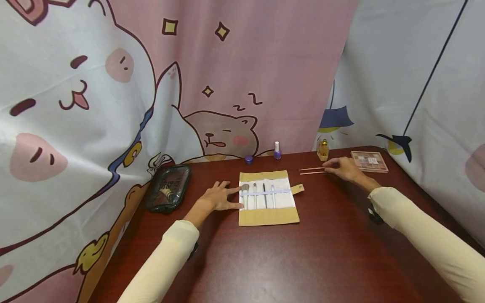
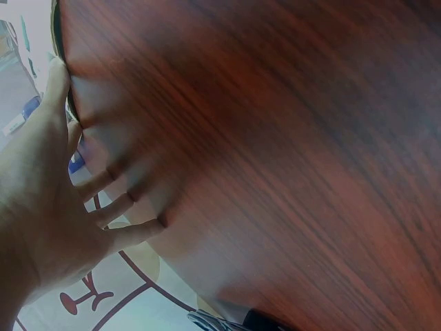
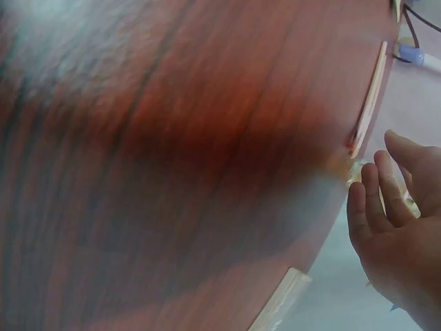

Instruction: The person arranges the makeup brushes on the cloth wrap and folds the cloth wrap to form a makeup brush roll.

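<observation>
Fingers of the right hand (image 1: 346, 168) lie straight, tips touching two thin pink sticks (image 1: 312, 170) right of centre; left hand (image 1: 221, 197) rests flat on the brush roll (image 1: 268, 198), gripping nothing.
Sticks could roll away across the counter (image 1: 303, 252) if nudged; only the head view shows the roll, while the right wrist view shows the sticks (image 3: 367, 103) beyond the fingertips (image 3: 358, 196).

"z z" — on curtain (image 1: 250, 63)
</observation>
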Demonstrator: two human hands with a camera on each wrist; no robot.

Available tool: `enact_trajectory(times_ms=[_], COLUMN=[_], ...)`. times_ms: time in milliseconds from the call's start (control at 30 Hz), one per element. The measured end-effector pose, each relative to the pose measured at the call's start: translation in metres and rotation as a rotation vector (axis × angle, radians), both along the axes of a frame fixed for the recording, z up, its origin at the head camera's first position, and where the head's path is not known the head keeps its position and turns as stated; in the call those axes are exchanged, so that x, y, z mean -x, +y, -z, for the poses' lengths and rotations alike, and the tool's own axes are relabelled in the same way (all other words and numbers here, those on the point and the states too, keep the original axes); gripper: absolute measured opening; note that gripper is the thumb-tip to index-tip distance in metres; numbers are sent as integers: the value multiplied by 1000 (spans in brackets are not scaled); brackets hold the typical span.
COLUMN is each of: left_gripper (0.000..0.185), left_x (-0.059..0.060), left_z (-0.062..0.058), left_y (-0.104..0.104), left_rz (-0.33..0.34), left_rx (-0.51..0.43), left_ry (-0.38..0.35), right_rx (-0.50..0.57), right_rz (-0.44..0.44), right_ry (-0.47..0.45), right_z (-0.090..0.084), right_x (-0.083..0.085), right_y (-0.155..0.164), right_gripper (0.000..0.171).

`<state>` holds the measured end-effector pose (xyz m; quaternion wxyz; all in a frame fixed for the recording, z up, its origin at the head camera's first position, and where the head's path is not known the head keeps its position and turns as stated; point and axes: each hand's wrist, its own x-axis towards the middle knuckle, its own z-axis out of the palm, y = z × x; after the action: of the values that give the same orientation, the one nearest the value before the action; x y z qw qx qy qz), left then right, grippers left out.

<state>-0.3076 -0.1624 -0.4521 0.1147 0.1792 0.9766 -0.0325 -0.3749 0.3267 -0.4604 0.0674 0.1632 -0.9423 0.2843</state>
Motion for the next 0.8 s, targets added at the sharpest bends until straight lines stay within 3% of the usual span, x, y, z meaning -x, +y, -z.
enact_trajectory(times_ms=[800], left_gripper=[88], left_x=[-1], left_z=[-1], left_y=[0], left_rz=[11], left_rx=[12], left_ry=[2], right_rx=[-97], right_rz=[-16], right_ry=[-6], right_z=[13], right_x=[-1], right_y=[-5], right_gripper=[13])
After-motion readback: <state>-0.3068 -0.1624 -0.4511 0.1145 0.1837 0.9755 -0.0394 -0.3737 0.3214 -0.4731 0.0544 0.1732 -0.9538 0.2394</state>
